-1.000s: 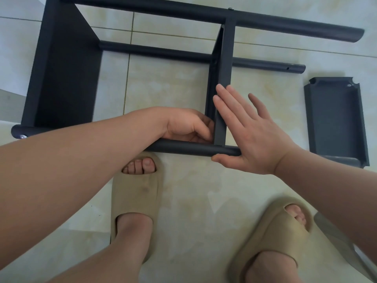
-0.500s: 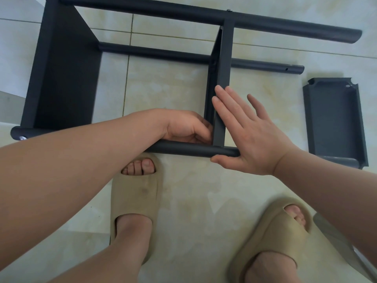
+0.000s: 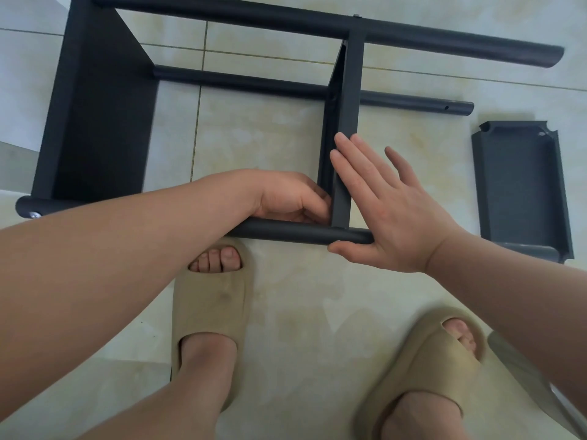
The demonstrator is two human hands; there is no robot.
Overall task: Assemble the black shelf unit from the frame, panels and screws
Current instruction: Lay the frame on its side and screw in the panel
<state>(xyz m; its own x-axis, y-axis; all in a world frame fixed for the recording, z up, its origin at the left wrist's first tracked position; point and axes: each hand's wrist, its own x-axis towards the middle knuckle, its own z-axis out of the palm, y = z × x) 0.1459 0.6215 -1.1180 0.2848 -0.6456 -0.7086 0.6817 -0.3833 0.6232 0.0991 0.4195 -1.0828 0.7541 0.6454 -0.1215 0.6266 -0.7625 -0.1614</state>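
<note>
- Right hand [image 3: 390,217] pressed flat, fingers straight, on the middle panel [image 3: 346,122]; thumb under the near pole [image 3: 286,231];
- left hand [image 3: 292,198] curled at that joint; its hold could not be told;
- black frame [image 3: 254,19] lay sideways on the floor [image 3: 301,312]; a loose panel [image 3: 521,185] lay apart, rightward.

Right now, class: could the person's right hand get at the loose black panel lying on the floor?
Probably yes. The right hand lies open against the middle panel, holding nothing, and only bare floor shows between it and the loose panel to its right.
</note>
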